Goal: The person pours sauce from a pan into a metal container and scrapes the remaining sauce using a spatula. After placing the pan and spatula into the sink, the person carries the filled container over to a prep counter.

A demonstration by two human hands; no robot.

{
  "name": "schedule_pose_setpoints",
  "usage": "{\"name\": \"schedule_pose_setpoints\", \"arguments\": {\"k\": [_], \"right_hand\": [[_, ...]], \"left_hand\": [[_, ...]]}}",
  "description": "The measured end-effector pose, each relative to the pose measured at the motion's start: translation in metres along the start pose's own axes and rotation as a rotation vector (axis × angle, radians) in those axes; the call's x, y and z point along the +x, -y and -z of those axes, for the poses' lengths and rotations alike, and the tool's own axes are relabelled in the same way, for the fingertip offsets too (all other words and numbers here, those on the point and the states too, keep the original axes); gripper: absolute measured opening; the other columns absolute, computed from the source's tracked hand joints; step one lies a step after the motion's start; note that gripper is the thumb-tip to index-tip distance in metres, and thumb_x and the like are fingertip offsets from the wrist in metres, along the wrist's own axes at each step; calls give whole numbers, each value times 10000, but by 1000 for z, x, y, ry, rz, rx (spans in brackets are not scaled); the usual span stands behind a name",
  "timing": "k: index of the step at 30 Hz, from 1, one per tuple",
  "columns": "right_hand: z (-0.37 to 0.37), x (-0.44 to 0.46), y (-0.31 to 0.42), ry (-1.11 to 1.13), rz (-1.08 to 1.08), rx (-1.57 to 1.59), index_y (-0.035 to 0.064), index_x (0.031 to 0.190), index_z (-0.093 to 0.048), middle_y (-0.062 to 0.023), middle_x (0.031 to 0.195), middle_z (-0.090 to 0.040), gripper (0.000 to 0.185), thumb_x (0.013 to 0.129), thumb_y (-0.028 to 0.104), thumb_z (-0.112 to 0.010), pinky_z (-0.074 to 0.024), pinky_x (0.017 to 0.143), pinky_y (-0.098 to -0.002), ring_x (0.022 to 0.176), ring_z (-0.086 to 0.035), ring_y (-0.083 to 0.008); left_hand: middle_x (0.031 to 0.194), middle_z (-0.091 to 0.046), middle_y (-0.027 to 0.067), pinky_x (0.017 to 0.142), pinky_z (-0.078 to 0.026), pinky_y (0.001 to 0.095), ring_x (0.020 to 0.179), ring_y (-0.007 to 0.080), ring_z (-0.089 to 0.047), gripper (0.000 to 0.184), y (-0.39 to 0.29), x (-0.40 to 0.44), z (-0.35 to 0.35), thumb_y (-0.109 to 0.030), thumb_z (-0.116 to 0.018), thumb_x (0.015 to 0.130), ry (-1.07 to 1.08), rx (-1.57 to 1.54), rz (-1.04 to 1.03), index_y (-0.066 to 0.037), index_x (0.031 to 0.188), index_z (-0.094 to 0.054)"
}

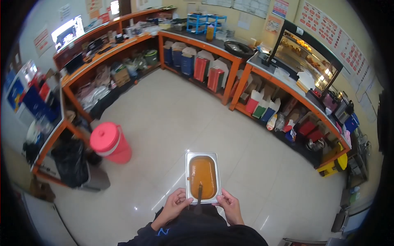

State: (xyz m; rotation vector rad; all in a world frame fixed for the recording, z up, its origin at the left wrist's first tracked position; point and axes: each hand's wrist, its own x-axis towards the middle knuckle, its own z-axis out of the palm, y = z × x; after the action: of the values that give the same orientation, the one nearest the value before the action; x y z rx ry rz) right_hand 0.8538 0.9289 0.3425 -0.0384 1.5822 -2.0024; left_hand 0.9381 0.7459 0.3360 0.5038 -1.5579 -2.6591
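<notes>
Between my two hands, in front of my body, is a rectangular steel food pan [218, 174] filled with orange-brown sauce [202, 170]. My left hand [176, 203] grips the near left corner, thumb on the rim. At the near right corner, my right hand [230, 206] holds the rim the same way. A dark-handled utensil [200, 192] stands in the sauce and leans over the near edge toward me; its lower end is hidden in the sauce, so I cannot tell its kind.
A pink lidded drink cooler [111, 141] stands on the tiled floor at left, near a bin with a black bag [69, 162]. Orange-framed counters [201, 41] line the room, with boxes beneath. A lit food warmer [305, 55] sits on the right counter; a yellow bin [333, 164] is at its end.
</notes>
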Motion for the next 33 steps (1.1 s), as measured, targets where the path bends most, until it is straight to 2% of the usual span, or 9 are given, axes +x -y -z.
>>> {"name": "schedule_pose_setpoints", "arguments": {"k": [5,8,11,14,21,24,27,32,33], "right_hand": [[-14,176,52,-42,30,24,-90,1202,-360,-37,796,-508,430,836,72,-515,-506,707,-266,724,-533,-97],[-4,276,75,-49,32,18,-81,1193,-385,-8,755,-478,426,830,94,-526,-497,689,-250,714,-533,-97],[-6,379,123,-33,59,19,-67,1184,-408,-1,751,-476,403,835,101,-520,-500,685,-257,718,-528,-88],[-5,478,165,9,88,-11,-87,1189,-383,-76,891,-551,401,840,70,-504,-512,695,-268,778,-552,-121],[-8,718,229,-51,154,-41,-78,1200,-376,-39,803,-524,407,844,81,-496,-511,697,-267,757,-548,-109],[-16,814,259,-133,154,-39,-72,1203,-375,-48,851,-538,408,847,87,-494,-510,701,-267,775,-546,-105],[-26,903,294,-117,214,-39,-23,1221,-388,-53,992,-549,412,860,151,-482,-480,711,-243,842,-535,-98],[-22,1063,341,-183,296,10,-48,1200,-399,-38,907,-554,402,853,128,-499,-492,683,-243,794,-548,-89],[-17,1097,345,-202,306,8,-46,1200,-399,-34,895,-553,402,853,130,-499,-492,679,-242,785,-548,-86]], "left_hand": [[861,-584,54,706,-441,195,795,86,-556,190,-58,180,27,-7,-546,802,66,43,-53,9,972,-462],[857,-580,49,696,-437,188,785,76,-547,179,-84,286,39,-2,-544,802,35,149,-26,4,965,-470],[863,-577,36,694,-428,180,781,61,-538,184,-116,388,40,-2,-551,796,13,104,-45,0,966,-480],[892,-577,36,738,-416,188,824,58,-533,198,-156,483,40,-8,-542,801,7,92,-73,5,988,-480],[953,-569,64,786,-427,228,876,93,-540,270,-228,732,72,-30,-528,816,104,72,-121,26,1068,-451],[967,-566,72,789,-430,233,888,101,-540,258,-267,838,88,-34,-519,823,179,96,-118,27,1064,-452],[961,-570,71,776,-444,249,873,111,-547,247,-303,940,101,-41,-512,829,247,98,-126,24,1060,-457],[941,-579,66,754,-455,257,855,113,-555,249,-358,1109,107,-80,-522,832,300,159,-179,22,1053,-468],[908,-585,41,720,-443,227,794,77,-559,225,-361,1144,110,-71,-522,830,293,144,-167,0,1040,-483]]}}
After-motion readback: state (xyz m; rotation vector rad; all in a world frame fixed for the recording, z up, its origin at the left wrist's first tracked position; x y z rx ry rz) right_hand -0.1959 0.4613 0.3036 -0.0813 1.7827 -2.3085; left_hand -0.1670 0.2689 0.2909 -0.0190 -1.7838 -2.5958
